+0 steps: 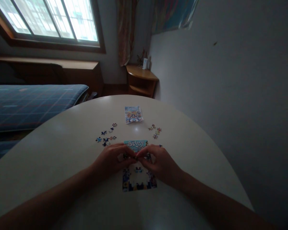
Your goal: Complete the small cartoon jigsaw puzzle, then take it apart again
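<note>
The person's left hand (112,159) and right hand (162,163) come together at the fingertips, both pinched on a small dark piece (136,157) whose detail is too tiny to read. Beneath them the partly filled puzzle (126,184) lies flat on the round white table (196,159), its middle gapped, with loose pieces (106,140) beyond the left hand, more beyond the right, and a printed packet (133,115) farther off.
</note>
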The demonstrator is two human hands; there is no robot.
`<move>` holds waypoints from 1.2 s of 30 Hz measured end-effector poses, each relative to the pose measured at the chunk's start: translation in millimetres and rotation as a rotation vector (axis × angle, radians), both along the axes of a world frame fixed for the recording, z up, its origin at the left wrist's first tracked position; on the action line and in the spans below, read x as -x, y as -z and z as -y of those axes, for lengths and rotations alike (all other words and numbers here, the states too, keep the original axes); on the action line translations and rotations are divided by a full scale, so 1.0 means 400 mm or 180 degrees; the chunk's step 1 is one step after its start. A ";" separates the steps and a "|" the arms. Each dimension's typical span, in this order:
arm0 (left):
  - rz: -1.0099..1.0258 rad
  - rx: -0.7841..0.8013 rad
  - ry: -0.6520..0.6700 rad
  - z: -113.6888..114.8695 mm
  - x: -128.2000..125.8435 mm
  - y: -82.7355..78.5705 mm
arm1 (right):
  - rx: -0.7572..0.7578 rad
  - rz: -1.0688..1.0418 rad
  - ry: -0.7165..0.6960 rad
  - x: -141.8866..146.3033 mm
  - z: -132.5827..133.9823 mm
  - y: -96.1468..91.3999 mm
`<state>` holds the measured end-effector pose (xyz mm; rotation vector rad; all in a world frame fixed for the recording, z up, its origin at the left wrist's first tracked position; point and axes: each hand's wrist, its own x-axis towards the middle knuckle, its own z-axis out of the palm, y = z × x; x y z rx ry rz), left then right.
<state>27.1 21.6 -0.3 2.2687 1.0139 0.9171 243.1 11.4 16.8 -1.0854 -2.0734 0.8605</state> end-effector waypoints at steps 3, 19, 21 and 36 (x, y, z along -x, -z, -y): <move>-0.0155 -0.0231 0.0097 -0.004 0.004 0.002 | -0.0109 0.0178 0.0078 -0.005 -0.002 0.002; -0.0594 -0.0760 0.0522 -0.015 0.007 0.013 | -0.0559 0.0865 -0.0133 -0.008 -0.002 0.005; -0.0623 -0.0739 0.0535 -0.014 0.008 0.013 | -0.0582 0.0895 -0.0159 -0.008 -0.003 0.005; -0.0773 -0.0867 0.0462 -0.009 0.003 0.014 | -0.0827 0.1183 -0.0231 -0.015 -0.004 0.007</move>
